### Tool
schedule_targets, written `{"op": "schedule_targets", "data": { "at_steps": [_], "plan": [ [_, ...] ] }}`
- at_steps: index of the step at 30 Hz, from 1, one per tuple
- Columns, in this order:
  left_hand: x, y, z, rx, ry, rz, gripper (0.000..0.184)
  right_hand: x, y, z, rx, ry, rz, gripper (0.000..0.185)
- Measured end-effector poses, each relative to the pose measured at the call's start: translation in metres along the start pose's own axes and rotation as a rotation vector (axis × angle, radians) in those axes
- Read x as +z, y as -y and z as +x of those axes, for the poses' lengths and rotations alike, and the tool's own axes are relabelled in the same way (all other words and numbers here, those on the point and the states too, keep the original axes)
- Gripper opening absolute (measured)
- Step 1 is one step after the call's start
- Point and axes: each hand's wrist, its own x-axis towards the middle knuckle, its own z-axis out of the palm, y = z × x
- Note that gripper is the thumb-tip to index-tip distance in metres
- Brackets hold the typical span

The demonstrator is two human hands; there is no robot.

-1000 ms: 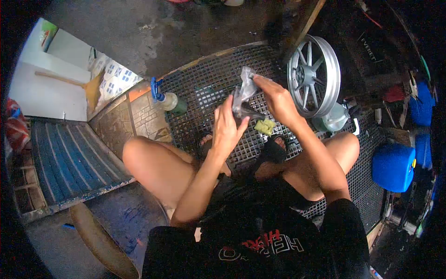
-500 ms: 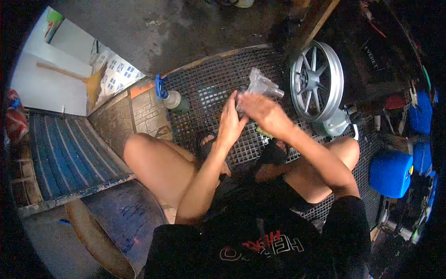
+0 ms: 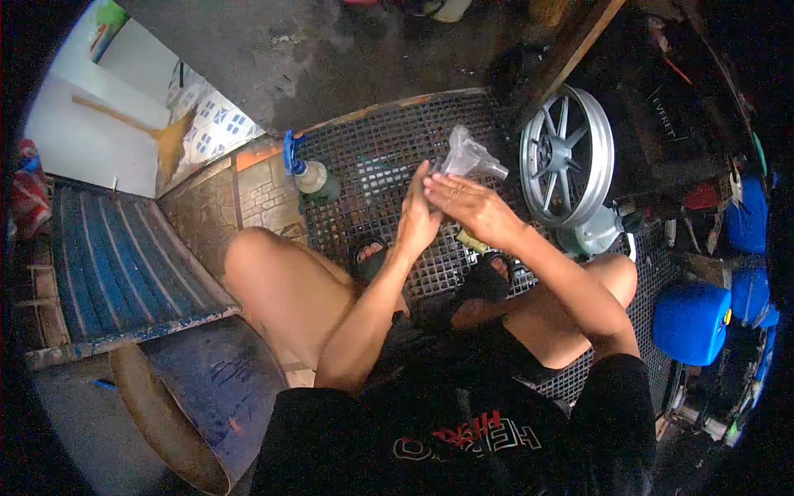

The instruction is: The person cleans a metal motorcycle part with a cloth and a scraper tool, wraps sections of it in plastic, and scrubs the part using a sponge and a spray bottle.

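A silver-grey metal part (image 3: 471, 155) with a branching shape sticks out beyond my hands, its near end hidden by them. My left hand (image 3: 419, 217) is closed around that near end, fingers pointing up and away. Over it lies my right hand (image 3: 475, 211), its fingers pressed together against the part and the left fingers. Whether anything thin is under the right fingers cannot be seen. Below the right wrist, a yellow-green piece (image 3: 472, 241), perhaps a sponge, lies on the black grate mat (image 3: 347, 136) near my foot.
A silver spoked wheel rim (image 3: 602, 157) stands at the right, with a clear jug (image 3: 594, 231) beside it. At the left are a blue-topped spray bottle (image 3: 313, 178) and a striped blue board (image 3: 132, 256). Blue canisters (image 3: 691, 324) stand far right.
My right hand, blurred by motion earlier, now shows sharply against the left. The whole view has shifted slightly downward. The metal part stays beyond my hands.
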Motion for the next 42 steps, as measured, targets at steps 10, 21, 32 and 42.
{"op": "schedule_targets", "data": {
  "at_steps": [10, 21, 32, 42],
  "plan": [
    [-0.030, -0.040, 0.040, -0.219, 0.361, 0.303, 0.069, -0.016, -0.012, 0.001, 0.339, -0.160, 0.116, 0.059],
    [-0.008, -0.040, 0.044, -0.229, 0.542, 0.516, 0.051, 0.011, -0.008, -0.022, 0.459, -0.249, 0.141, 0.060],
    [-0.008, -0.034, 0.040, -0.204, 0.533, 0.506, 0.047, -0.009, -0.021, -0.030, 0.171, -0.010, -0.033, 0.054],
    [-0.015, -0.028, 0.029, -0.167, 0.479, 0.470, 0.054, 0.024, -0.012, -0.043, 0.564, -0.314, 0.220, 0.056]
  ]
}}
